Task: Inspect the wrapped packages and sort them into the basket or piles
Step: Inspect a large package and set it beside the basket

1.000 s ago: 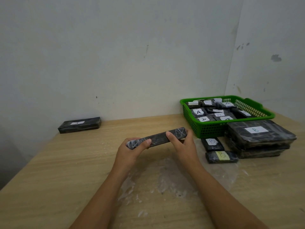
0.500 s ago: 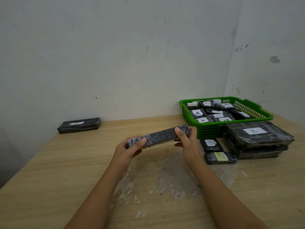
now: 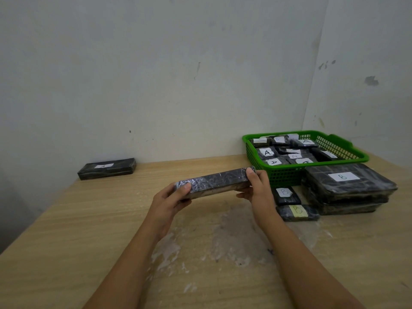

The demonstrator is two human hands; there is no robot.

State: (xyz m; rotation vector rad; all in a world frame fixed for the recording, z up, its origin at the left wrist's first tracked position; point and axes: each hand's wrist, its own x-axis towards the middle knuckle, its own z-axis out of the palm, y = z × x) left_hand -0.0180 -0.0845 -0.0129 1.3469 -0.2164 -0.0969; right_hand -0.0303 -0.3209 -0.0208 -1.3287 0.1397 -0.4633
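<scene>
Starting at 10 o'clock on the wooden table (image 3: 66, 219): one long dark wrapped package (image 3: 107, 168), flat beside the wall, white label on top, letter too small to read.

Centre, raised above the table: long dark held package (image 3: 215, 182), film-wrapped, lying roughly level, right end slightly higher, no label visible on the faces shown. Gripped at its 9 o'clock end by the left hand (image 3: 170, 200), thumb over the top edge, fingers curled beneath. Gripped at its 3 o'clock end by the right hand (image 3: 258, 192), thumb on the near top corner, fingers wrapped behind.

Below the hands, at 6 o'clock: whitish scuffed patch (image 3: 223, 237) on the tabletop.

At 2 o'clock: green basket (image 3: 287, 175), mesh-walled, holding several small dark packages, most labelled A.

Just in front of the basket: two small packages, white-labelled B (image 3: 285, 195) and yellow-labelled B (image 3: 297, 212), side by side, near one another.

At 3 o'clock: stack of large flat packages (image 3: 347, 188), top one labelled B, touching the basket's front wall.
</scene>
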